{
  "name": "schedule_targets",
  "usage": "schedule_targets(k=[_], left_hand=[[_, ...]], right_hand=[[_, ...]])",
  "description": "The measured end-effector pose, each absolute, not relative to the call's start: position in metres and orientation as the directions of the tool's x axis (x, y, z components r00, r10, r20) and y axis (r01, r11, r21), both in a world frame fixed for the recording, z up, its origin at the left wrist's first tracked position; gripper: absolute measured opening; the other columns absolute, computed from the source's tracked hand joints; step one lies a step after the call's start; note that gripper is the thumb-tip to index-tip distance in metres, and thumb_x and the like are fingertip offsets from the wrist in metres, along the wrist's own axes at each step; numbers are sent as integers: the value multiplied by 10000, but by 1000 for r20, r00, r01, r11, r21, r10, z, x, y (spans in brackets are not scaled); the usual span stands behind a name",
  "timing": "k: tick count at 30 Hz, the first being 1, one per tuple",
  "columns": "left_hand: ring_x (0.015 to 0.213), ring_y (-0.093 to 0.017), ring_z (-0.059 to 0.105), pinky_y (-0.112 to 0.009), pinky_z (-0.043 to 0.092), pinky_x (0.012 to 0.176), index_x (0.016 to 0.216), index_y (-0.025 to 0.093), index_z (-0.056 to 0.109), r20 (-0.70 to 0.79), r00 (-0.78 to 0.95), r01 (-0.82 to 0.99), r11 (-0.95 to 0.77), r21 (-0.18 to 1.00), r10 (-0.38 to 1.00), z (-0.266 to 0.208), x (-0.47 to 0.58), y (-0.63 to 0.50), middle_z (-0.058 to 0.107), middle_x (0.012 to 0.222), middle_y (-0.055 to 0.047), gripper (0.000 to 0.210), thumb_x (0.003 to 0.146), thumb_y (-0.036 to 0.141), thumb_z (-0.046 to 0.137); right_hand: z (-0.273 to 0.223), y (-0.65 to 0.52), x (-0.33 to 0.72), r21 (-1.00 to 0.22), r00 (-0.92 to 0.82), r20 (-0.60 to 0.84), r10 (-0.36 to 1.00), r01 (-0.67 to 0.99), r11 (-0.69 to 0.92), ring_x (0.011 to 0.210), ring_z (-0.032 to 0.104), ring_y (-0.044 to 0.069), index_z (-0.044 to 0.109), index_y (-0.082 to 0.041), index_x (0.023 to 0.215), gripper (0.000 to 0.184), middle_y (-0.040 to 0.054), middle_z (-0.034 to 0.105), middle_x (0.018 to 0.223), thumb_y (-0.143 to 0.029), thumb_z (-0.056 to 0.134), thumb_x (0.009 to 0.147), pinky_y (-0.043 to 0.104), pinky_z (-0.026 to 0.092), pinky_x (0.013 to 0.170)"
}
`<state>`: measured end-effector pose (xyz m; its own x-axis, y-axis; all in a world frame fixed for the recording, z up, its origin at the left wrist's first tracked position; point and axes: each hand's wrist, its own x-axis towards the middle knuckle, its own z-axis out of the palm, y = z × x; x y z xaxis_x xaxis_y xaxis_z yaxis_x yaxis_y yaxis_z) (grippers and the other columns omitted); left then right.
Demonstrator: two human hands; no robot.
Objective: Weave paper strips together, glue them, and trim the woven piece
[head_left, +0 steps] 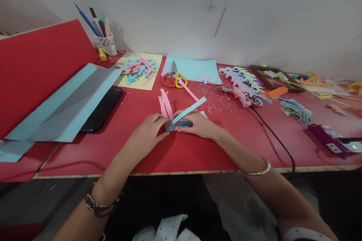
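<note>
Near the front middle of the red table, my left hand point(149, 130) pinches one end of a folded blue paper strip point(184, 123) that lies in shadow. Its other end is gripped by my right hand point(199, 123), fingers closed around it. A light blue strip point(190, 110) sticks up at a slant from between the hands. Just behind them lie pink paper strips point(166, 103), and another pink strip point(189, 90) runs toward my right fingers. Scissors point(174, 77) with red and yellow handles rest farther back. Part of the folded paper is hidden by my fingers.
Paper cuttings point(140, 68) are heaped on a yellow sheet at the back left. Blue sheets point(68, 101) lean over a black phone point(103, 111). On the right are a pink glue gun point(239, 96) with its cord, a purple power strip point(328, 139) and a wooden tray point(258, 77).
</note>
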<state>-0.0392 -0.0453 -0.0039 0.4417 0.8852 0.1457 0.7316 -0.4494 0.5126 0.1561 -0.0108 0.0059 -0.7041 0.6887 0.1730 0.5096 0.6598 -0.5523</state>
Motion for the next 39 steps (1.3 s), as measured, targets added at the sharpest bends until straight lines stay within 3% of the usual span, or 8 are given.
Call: schedule_targets(k=[6,14,20,30,39], left_hand=[[906,-203,541,-354,447,821,852,182,570,159,426,708,-438,554,891,-7,-39,-44,557,934,-52,127,765,262,524],[896,-198,551,-335,456,792,854,194,587,194,446,750,-483,452,874,-5,-40,-47,581,939,-51,129,782,264,505],[925,-211,545,-343,451,804,849,186,600,183,437,765,-471,439,881,-6,-40,-47,588,959,-62,151,782,288,512],[910,-183,553,-342,439,846,852,179,554,192,483,656,-498,567,854,-7,-40,-44,585,954,-61,139,758,173,451],[850,-179,571,-329,470,777,921,186,536,184,388,665,-412,623,903,-9,-37,-47,581,934,-47,180,747,203,492]], right_hand=[[3,-12,153,-527,-711,161,685,524,669,991,558,164,637,-197,894,159,26,639,1039,-266,588,759,310,395,896],[3,-16,150,-479,-706,148,693,561,675,1022,514,168,632,-201,901,153,30,619,1039,-266,576,774,327,382,913],[3,-16,149,-475,-722,156,674,543,692,1016,512,168,628,-197,885,154,35,603,1055,-288,582,769,323,376,913],[3,-19,147,-523,-681,187,708,541,659,961,510,168,603,-189,862,123,38,599,986,-237,594,750,329,396,853],[4,-23,144,-538,-598,130,791,627,563,915,515,169,613,-196,810,105,34,566,986,-263,620,730,340,389,836]])
